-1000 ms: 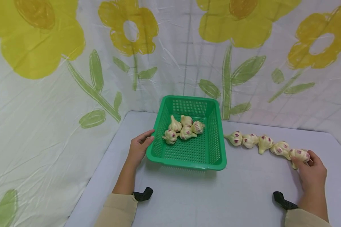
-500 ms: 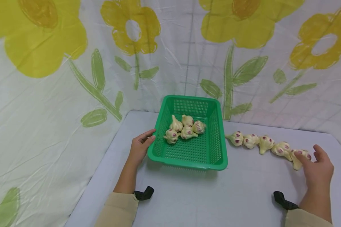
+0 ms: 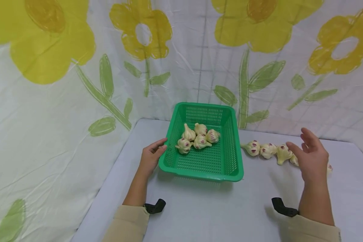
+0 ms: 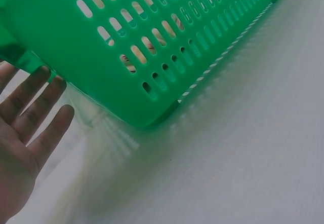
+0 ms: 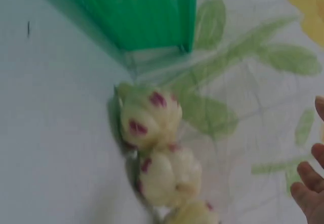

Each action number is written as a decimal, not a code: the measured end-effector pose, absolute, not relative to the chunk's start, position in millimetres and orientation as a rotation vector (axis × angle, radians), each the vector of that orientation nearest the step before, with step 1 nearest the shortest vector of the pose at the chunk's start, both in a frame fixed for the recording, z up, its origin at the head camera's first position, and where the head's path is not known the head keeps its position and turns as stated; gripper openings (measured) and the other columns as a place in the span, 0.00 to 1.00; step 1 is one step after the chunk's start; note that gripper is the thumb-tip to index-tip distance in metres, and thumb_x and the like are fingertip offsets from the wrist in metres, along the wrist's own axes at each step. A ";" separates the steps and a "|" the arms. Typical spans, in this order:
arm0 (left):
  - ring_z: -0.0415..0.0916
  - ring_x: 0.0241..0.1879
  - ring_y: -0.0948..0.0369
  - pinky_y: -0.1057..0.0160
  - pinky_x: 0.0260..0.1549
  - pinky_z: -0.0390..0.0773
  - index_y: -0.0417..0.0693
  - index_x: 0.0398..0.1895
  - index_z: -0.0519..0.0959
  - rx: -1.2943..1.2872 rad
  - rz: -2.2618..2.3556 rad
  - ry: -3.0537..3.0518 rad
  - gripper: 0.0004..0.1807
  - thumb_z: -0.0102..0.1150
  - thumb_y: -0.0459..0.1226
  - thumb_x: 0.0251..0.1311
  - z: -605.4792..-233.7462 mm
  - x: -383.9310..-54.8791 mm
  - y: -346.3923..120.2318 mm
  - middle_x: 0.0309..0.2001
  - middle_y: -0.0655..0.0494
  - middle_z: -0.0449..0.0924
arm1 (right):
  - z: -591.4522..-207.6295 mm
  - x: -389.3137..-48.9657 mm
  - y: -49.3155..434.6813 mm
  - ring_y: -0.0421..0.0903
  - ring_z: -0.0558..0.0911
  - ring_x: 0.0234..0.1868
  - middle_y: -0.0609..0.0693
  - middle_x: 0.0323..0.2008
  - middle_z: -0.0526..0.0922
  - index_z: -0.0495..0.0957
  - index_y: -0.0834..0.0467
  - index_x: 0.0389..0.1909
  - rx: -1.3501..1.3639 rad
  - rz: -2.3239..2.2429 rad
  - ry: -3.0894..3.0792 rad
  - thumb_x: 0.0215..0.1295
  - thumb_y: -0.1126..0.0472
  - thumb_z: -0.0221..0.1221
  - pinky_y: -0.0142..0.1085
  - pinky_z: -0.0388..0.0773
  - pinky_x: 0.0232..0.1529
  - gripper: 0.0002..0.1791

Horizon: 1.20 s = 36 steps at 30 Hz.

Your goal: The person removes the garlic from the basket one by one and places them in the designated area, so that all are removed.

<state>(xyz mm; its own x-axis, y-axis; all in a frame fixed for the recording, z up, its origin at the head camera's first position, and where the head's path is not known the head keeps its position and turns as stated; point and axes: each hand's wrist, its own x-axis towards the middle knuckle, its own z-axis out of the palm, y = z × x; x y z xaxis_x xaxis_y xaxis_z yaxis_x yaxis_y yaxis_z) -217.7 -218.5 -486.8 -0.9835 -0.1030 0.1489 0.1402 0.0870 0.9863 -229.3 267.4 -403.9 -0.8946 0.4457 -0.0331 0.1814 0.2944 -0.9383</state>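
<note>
My left hand [image 3: 150,156] is at the left rim of a green plastic basket [image 3: 201,177]. In the left wrist view its fingers [image 4: 38,102] lie straight out beside the basket wall. Several garlic bulbs [image 3: 201,142], cream with purple marks, sit in the basket's left half. To the basket's right, a row of garlic bulbs [image 3: 268,150] lies on the table. My right hand [image 3: 314,161] hovers over the right part of that row, fingers spread, nothing held; it hides part of the bulbs there. In the right wrist view, garlic bulbs [image 5: 151,116] run below the basket's corner.
A white table [image 3: 217,211] carries the basket and the bulbs. Behind and to the left hangs a white curtain [image 3: 184,77] with yellow flowers and green leaves. A black wrist mount [image 3: 155,206] sits on the left wrist, another black mount [image 3: 282,207] on the right.
My right hand has let go of the rightmost garlic bulb, lifted off it and moved left over the row. The left hand stays at the basket rim.
</note>
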 end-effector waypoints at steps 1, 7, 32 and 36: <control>0.77 0.51 0.65 0.71 0.46 0.78 0.45 0.61 0.78 -0.037 -2.009 -2.176 0.22 0.61 0.43 0.67 -486.7 -217.6 -218.4 0.58 0.46 0.79 | -400.8 -230.5 256.8 0.38 0.57 0.76 0.36 0.74 0.60 0.61 0.32 0.72 -0.505 1.632 -2.347 0.61 0.49 0.66 0.34 0.55 0.72 0.39; 0.77 0.53 0.66 0.71 0.48 0.77 0.45 0.61 0.78 -0.032 -2.011 -2.180 0.21 0.60 0.43 0.67 -488.7 -217.6 -219.0 0.59 0.46 0.78 | -389.4 -241.7 195.8 0.41 0.64 0.73 0.43 0.72 0.65 0.63 0.39 0.72 -0.023 1.602 -2.383 0.61 0.51 0.67 0.35 0.62 0.70 0.38; 0.76 0.50 0.70 0.72 0.48 0.76 0.43 0.62 0.76 0.004 -2.057 -2.206 0.21 0.59 0.39 0.68 -474.3 -209.2 -217.1 0.61 0.43 0.77 | -387.6 -261.4 6.0 0.47 0.66 0.72 0.46 0.70 0.68 0.67 0.48 0.70 0.505 2.091 -2.346 0.65 0.56 0.65 0.45 0.66 0.69 0.34; 0.76 0.50 0.69 0.71 0.48 0.76 0.39 0.62 0.76 -0.023 -2.030 -2.236 0.21 0.58 0.38 0.68 -457.4 -202.7 -213.6 0.60 0.41 0.76 | -397.2 -265.8 -2.2 0.47 0.65 0.72 0.46 0.70 0.68 0.67 0.48 0.70 0.379 2.149 -2.461 0.65 0.55 0.65 0.48 0.67 0.68 0.33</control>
